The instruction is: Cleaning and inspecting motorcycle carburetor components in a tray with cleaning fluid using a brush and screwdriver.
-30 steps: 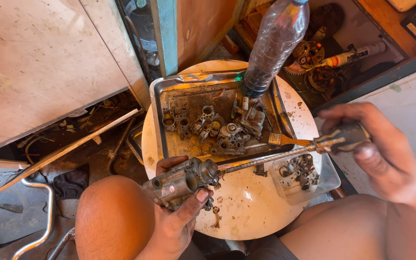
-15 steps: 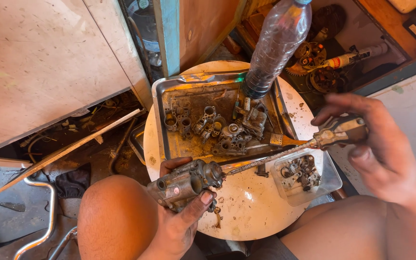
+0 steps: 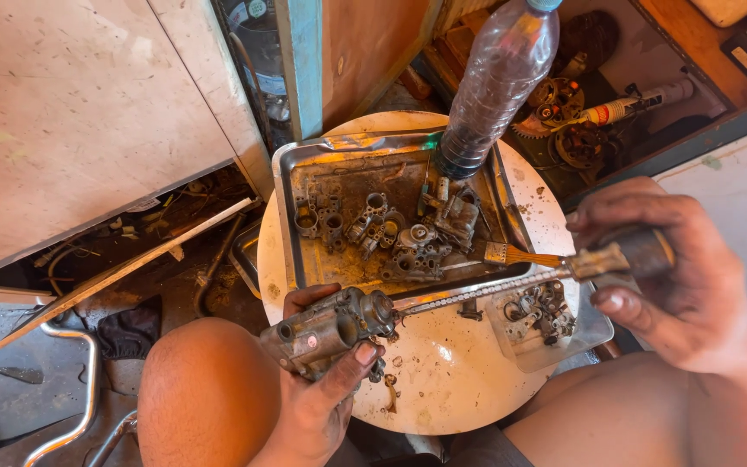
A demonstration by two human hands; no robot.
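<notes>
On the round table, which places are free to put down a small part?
The round table is barest at its near edge, between the left hand and the clear plastic tray, with only crumbs. The metal tray is crowded with parts; its left end is freer.

Left hand [image 3: 322, 406] and right hand [image 3: 685, 285]: both bare, without gloves or sleeves, fingers and knuckles smeared with dark grease. Forearms uncovered. Both knees and thighs bare; no clothing visible within the frame.

The plastic bottle's [image 3: 496, 82] cap is cut off by the top edge.
</notes>
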